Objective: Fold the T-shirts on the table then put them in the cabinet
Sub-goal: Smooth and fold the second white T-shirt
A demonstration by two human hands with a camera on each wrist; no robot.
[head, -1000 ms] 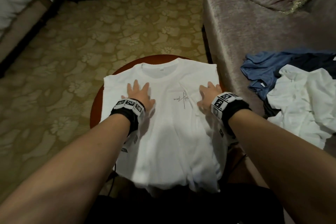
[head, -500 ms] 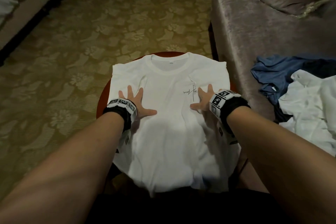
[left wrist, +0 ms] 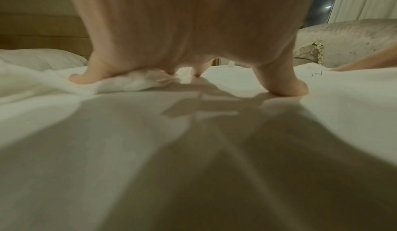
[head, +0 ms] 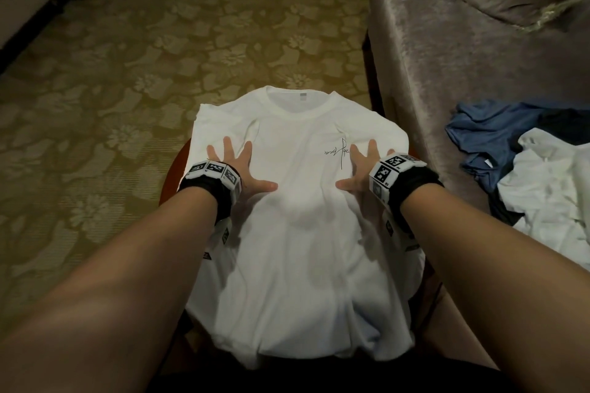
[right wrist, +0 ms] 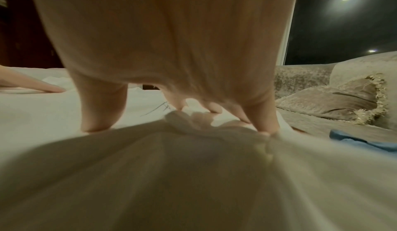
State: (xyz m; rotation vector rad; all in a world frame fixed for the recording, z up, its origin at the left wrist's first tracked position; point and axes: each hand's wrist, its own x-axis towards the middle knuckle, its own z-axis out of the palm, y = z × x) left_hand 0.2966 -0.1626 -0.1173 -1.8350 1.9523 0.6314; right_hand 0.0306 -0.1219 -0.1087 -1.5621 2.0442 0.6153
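From the head camera, the white T-shirt (head: 303, 217) lies face up on the round table (head: 170, 175), collar away from the person and hem spilling over the near edge, so its long axis runs straight out from the body. The left hand (head: 238, 169) and the right hand (head: 360, 171) are both pressed flat on the chest of the shirt, fingers spread wide, gripping nothing (thumbs pointing at each other across the middle). Each hand sits just inside its own side edge, so either side fold looks equally reachable. A heap of other shirts (head: 526, 169) waits on the sofa (head: 447, 57) to the right.

Over to the left wrist: splayed fingers (left wrist: 281, 85) plant on white cloth, a small ruck bunched under one fingertip.

And the right wrist: the same picture, fingers (right wrist: 101, 116) straight and down on the fabric, the printed scribble just beyond them.
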